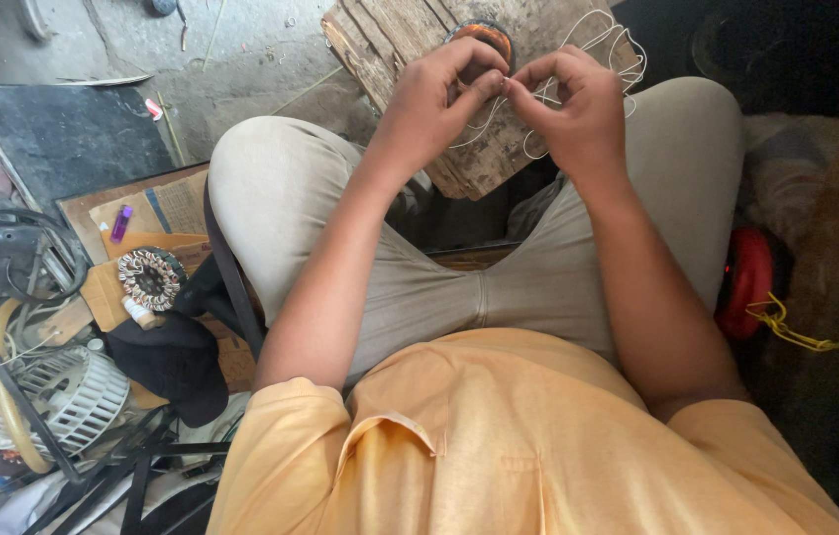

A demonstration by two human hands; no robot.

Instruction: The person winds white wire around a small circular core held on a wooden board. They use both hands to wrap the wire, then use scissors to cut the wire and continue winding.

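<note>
Pinching a thin white thread (499,84) between them, the left hand (434,99) and right hand (578,104) meet fingertip to fingertip at the far middle of the scene, above a worn wooden board (410,45) that lies by the knees. Both hands are closed narrowly on the thread, which loops loosely to the right over the board, so the close pinch likely keeps it taut for fine work. Partly hidden behind the left fingers sits a round orange-rimmed part (484,35), perhaps a wound coil. To the near left lie a copper-wound ring (150,278), a purple lighter (121,223), a black cap (174,362) and a white fan wheel (78,396); a red object (746,282) rests at the right.
</note>
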